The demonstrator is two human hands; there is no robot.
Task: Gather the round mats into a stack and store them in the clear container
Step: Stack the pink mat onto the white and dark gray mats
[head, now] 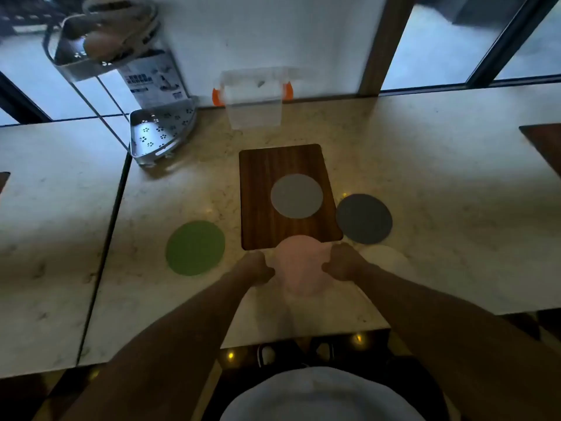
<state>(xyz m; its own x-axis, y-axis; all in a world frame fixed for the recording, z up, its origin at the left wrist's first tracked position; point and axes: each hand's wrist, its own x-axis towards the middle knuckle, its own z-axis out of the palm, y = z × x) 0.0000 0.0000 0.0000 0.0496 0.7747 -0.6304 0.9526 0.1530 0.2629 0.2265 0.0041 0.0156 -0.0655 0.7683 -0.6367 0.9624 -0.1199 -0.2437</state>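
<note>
Both hands gripped a pink mat (299, 268) at the wooden board's (264, 208) near edge: left hand (258, 268) and right hand (341, 262) closed on opposite rims. Green mat (195, 247) lay left, gray mat (296, 196) on it, dark mat (363, 218) right, clear container (255, 101) beyond.

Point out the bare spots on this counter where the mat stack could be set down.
Free: the marble between the green mat and the wooden board; the wide stretch right of the dark grey mat; the strip between board and clear container. Crowded: the near edge, where both hands, left hand and right hand, hold the pink mat beside a white mat.
</note>
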